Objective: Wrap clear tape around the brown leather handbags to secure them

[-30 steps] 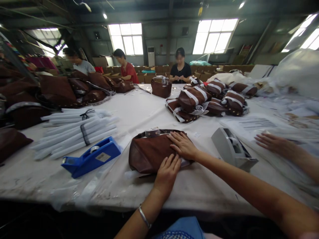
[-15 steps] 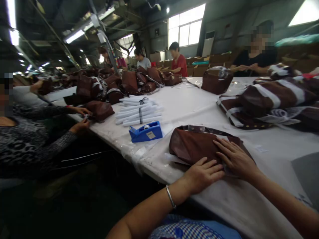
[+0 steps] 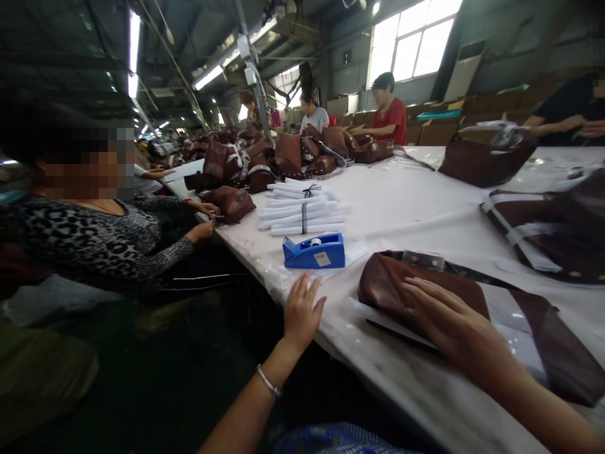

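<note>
A brown leather bag lies on its side at the table's near edge, with a white wrap around its middle. My right hand rests on the bag with fingers stretched out. My left hand, wearing a silver bangle at the wrist, is off the bag and holds nothing. Its fingers are apart, just in front of a blue tape dispenser. A white sheet edge sticks out from under the bag on its near side.
Bundled white paper rolls lie behind the dispenser. More brown bags are heaped at the back, and another wrapped bag lies at the right. On my left, a person in a patterned top handles a bag. The table edge runs diagonally.
My left hand has left the bag and moved left toward the tape dispenser. My right hand stays on the bag. The view has turned left, uncovering the white wrap.
</note>
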`<state>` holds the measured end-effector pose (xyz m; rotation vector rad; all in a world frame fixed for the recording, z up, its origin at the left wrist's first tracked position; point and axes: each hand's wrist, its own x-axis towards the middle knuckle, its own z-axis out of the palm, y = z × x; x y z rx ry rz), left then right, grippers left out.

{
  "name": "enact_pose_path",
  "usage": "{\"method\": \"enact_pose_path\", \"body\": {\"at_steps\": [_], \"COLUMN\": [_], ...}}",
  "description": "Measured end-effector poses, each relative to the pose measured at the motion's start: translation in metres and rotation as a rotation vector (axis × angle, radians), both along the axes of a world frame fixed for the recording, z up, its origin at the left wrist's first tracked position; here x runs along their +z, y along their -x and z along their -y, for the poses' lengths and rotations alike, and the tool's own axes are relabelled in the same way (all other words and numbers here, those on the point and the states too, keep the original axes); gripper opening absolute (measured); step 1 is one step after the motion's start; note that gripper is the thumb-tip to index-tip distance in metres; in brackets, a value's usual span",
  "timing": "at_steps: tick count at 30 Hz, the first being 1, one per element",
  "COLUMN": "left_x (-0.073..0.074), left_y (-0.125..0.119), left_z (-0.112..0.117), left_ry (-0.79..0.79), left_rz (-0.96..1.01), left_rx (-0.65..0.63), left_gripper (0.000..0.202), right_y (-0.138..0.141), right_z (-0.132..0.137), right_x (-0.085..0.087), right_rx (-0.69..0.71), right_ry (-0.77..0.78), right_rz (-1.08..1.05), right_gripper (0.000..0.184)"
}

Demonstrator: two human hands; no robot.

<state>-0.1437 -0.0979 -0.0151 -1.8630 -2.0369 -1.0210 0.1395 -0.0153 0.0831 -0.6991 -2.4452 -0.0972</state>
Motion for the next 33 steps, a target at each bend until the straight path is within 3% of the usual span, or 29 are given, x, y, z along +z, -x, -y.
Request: {"method": "enact_pose_path", "body": {"at_steps": [3,7,11,15,19,26,30,33], "left_x": [-0.021,-0.042,-0.042,-0.037,-0.034,-0.031,-0.027,-0.019], "left_y": [0.033,0.036,0.033,0.038,0.043,0.057,0.074,0.09], "left_z": [-0.009,-0.022,-0.031,-0.039,-0.047,-0.068,-0.095,-0.132], "left_ry": [0.18,0.224,0.178,0.208,0.289,0.377,0.413,0.423], "left_rz": [-0.017,-0.031,-0.031,-0.064,-0.047,-0.036,-0.027,-0.013], "left_rx": [0.116,0.105,0.12,0.128,0.077,-0.022,-0.002,0.003], "left_gripper": [0.062,0.062,0.049,0.043,0.043,0.049,0.05,0.046], "right_y": [0.041,0.129,0.214,0.258,0.264,0.248,0.233,0.216], "right_z": [-0.038,-0.091,-0.125,-0.144,-0.156,-0.173,-0.19,-0.207], "right_x": [0.003,0.013,0.009,-0.004,-0.007,0.0,0.024,0.054], "right_rx": [-0.028,0.049,0.092,0.085,0.118,0.125,0.049,-0.009], "right_ry": [0.115,0.112,0.086,0.173,0.22,0.178,0.107,0.066], "right_rz": [0.112,0.293,0.565,0.781,0.812,0.721,0.628,0.574], "right_gripper": [0.067,0.088,0.103,0.109,0.11,0.112,0.108,0.107]}}
